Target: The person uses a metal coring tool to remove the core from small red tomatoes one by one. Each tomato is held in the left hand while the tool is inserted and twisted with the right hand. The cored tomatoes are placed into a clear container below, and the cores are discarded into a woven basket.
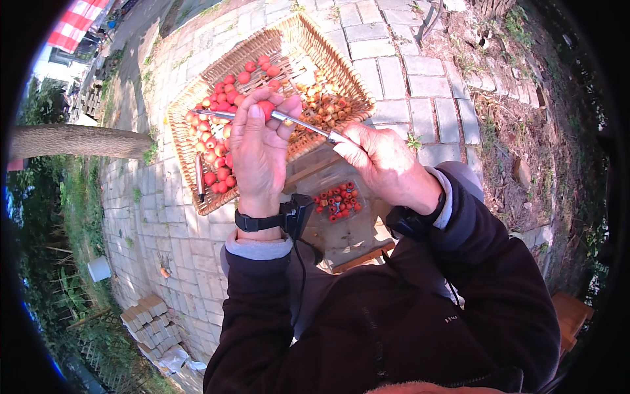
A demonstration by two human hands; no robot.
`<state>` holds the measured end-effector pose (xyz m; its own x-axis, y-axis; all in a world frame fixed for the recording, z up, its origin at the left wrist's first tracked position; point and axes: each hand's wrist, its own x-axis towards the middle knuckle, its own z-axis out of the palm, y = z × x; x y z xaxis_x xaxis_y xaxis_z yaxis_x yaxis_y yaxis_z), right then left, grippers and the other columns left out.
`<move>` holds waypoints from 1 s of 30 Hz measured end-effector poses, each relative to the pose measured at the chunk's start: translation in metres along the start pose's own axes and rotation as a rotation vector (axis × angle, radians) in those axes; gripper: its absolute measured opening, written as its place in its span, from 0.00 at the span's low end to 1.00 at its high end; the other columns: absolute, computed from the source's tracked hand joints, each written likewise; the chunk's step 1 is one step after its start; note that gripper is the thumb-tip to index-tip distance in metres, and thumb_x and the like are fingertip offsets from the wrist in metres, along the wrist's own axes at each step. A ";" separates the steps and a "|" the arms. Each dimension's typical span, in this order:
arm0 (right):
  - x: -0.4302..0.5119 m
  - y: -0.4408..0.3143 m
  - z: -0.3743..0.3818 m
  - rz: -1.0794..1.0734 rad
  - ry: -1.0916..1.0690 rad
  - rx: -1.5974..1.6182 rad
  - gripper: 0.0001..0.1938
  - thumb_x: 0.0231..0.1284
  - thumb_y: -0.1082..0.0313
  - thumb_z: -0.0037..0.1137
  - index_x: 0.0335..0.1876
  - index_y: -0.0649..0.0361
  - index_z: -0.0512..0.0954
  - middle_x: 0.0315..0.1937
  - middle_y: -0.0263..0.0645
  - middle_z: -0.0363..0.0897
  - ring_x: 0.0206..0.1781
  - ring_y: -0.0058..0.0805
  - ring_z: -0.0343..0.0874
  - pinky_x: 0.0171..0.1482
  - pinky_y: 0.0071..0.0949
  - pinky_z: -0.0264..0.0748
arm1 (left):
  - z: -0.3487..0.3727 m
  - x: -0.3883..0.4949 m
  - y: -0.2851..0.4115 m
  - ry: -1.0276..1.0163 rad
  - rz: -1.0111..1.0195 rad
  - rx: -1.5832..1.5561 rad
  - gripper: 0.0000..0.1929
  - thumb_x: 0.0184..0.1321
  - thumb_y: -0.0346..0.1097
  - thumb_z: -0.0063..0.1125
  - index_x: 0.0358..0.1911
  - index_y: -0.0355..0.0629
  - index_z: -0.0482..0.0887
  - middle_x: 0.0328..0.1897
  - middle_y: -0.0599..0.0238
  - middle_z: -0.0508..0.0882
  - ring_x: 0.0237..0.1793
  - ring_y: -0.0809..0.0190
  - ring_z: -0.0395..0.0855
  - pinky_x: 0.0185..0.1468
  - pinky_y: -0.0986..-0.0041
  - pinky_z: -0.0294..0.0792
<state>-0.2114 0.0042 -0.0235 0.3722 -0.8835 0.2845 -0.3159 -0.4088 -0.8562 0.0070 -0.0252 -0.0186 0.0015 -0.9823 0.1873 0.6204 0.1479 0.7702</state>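
Note:
My left hand [261,143] holds one small red fruit [266,109], which looks like a hawthorn berry, between its fingers. A thin metal rod-like tool [302,123] is gripped by its end in my right hand [384,162]; its shaft reaches the fruit. Another metal length, pen-like, shows left of the fingers; whether it is part of the same tool I cannot tell. Beneath my hands lies a wicker basket [339,54] with whole red fruits [211,147] at its left and yellowish-brown scraps [327,106] at its right. A pen-like tool [200,178] rests inside its left edge.
Between my knees and the basket, a clear plastic tray [339,201] holds red fruits with dark holes. A tree trunk [78,141] stands left. Stacked bricks [151,325] and a white bucket [99,269] are at lower left, on or beside the paving.

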 end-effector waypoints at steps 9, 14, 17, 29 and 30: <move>0.004 0.002 -0.008 0.208 -0.201 0.279 0.15 0.81 0.58 0.50 0.39 0.63 0.76 0.24 0.42 0.66 0.30 0.29 0.63 0.36 0.35 0.69 | -0.013 0.002 0.000 -0.068 -0.061 0.033 0.15 0.80 0.38 0.48 0.59 0.34 0.77 0.53 0.54 0.86 0.57 0.48 0.88 0.65 0.55 0.81; 0.006 0.008 -0.017 0.485 -0.454 0.855 0.19 0.82 0.48 0.48 0.40 0.56 0.76 0.18 0.21 0.60 0.17 0.09 0.56 0.21 0.16 0.55 | -0.013 0.001 0.004 -0.096 -0.048 -0.015 0.16 0.80 0.38 0.47 0.59 0.33 0.77 0.53 0.53 0.85 0.59 0.47 0.87 0.66 0.54 0.80; 0.006 0.010 -0.021 0.621 -0.603 1.171 0.19 0.82 0.48 0.46 0.42 0.57 0.75 0.18 0.20 0.58 0.16 0.07 0.54 0.16 0.15 0.50 | -0.011 0.000 0.003 -0.087 -0.027 -0.034 0.16 0.80 0.39 0.48 0.59 0.33 0.76 0.54 0.52 0.84 0.60 0.47 0.86 0.67 0.54 0.79; 0.010 0.008 -0.012 0.121 -0.263 0.187 0.20 0.81 0.53 0.45 0.38 0.62 0.75 0.22 0.45 0.73 0.24 0.45 0.75 0.34 0.44 0.74 | -0.013 0.001 0.005 -0.018 -0.124 0.140 0.14 0.80 0.34 0.46 0.58 0.32 0.78 0.53 0.51 0.85 0.59 0.45 0.87 0.64 0.57 0.81; 0.009 0.005 -0.009 0.091 -0.210 0.110 0.19 0.81 0.53 0.46 0.38 0.63 0.75 0.23 0.48 0.75 0.27 0.51 0.76 0.35 0.47 0.74 | -0.013 0.001 0.005 0.014 -0.146 0.171 0.14 0.80 0.34 0.46 0.58 0.32 0.78 0.53 0.51 0.85 0.59 0.45 0.87 0.63 0.58 0.81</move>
<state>-0.2179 -0.0076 -0.0219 0.5234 -0.8439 0.1179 -0.2639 -0.2922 -0.9192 0.0208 -0.0271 -0.0224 -0.0669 -0.9961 0.0584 0.4731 0.0198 0.8808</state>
